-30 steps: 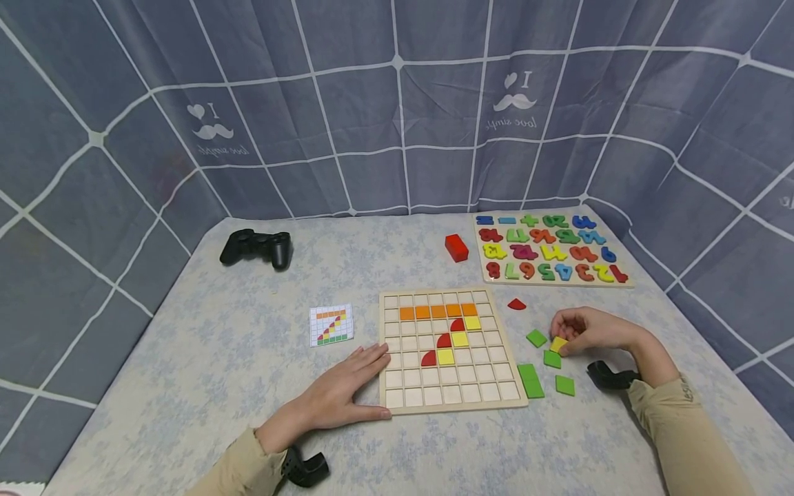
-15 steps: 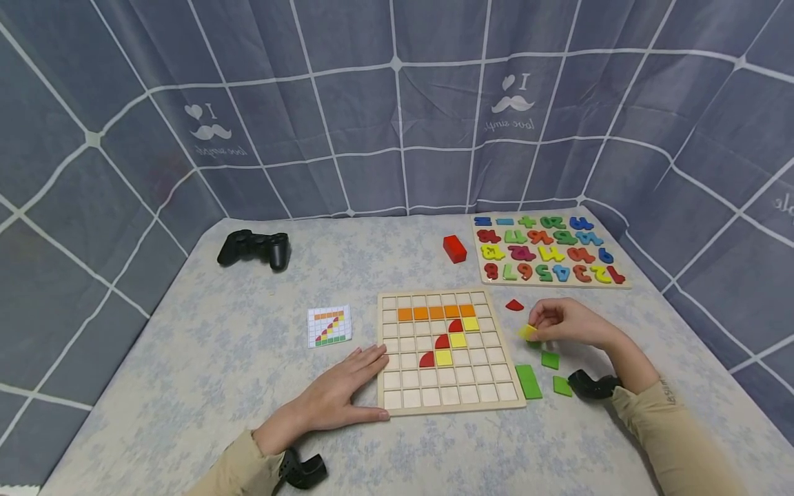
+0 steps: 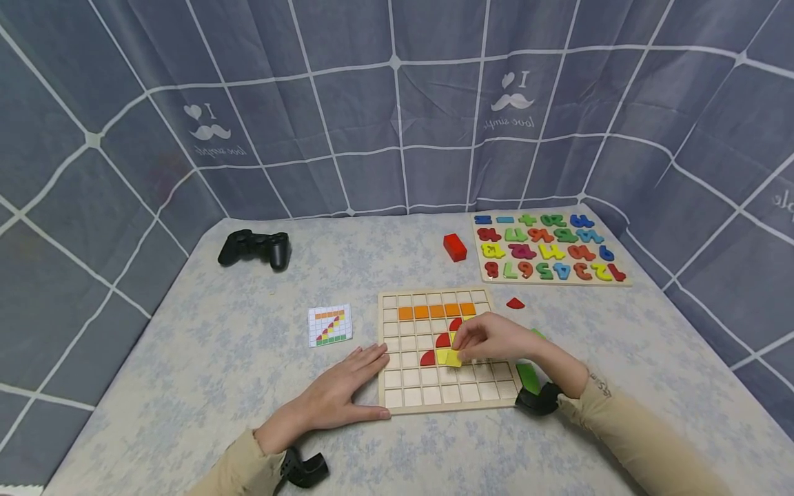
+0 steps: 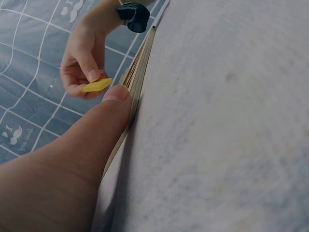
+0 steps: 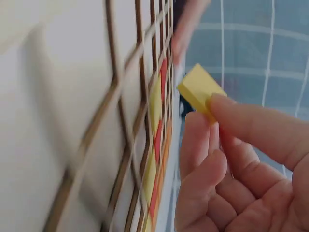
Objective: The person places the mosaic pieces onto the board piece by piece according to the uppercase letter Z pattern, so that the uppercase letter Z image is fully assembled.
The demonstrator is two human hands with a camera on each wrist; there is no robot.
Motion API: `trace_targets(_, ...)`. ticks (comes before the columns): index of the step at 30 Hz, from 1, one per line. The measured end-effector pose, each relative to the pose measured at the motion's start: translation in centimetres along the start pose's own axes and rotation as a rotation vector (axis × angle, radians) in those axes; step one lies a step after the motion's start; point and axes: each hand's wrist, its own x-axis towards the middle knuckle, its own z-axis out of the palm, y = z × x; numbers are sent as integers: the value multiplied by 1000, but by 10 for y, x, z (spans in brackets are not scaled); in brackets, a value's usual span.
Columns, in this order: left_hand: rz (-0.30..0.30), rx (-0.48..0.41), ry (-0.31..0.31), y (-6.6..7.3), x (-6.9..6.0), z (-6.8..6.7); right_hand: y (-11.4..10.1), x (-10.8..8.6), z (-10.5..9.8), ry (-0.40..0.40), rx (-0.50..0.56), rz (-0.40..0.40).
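Note:
Between thumb and fingers, my right hand [image 3: 496, 336] pinches a yellow square tile [image 5: 200, 89], held above the wooden grid board [image 3: 412, 399]. In the head view the tile overlaps the lowest yellow tile lying in the board. My left hand [image 3: 335, 389] lies flat with spread fingers at the board's left edge; its thumb [image 4: 113, 99] touches the rim. Orange squares [image 3: 437, 312] form a row near the board's top. Red quarter-circle tiles [image 3: 427, 357] step diagonally beside yellow squares, partly hidden by my right hand.
A pattern card [image 3: 330, 326] lies left of the board. To the right are green tiles [image 3: 528, 377], partly covered by my right arm, and a red tile [image 3: 515, 303]. Behind stand a red block [image 3: 455, 248], a number puzzle [image 3: 552, 281] and a black game controller [image 3: 256, 249].
My right hand has carried the yellow tile leftward from among the loose green tiles to over the board. My left hand has stayed at the board's edge.

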Motion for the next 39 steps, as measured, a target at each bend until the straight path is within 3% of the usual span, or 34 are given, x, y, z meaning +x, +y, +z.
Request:
trace_targets(6, -7, 2, -1, 0, 0, 0, -16, 22, 20, -49, -86, -66)
trace_targets(11, -16, 1, -12, 1, 0, 0, -20, 31, 31, -74, -163, -39)
trace_targets(20, -13, 10, -12, 1, 1, 0, -26, 26, 36, 48, -398, 6)
trace_targets(27, -11, 12, -16, 1, 1, 0, -18, 11, 21, 34, -262, 31)
trace_targets(33, -20, 6, -19, 1, 1, 0, -8, -5, -5, 48, -201, 53)
trace_targets(39, -15, 7, -14, 1, 1, 0, 9, -18, -40, 172, -162, 67)
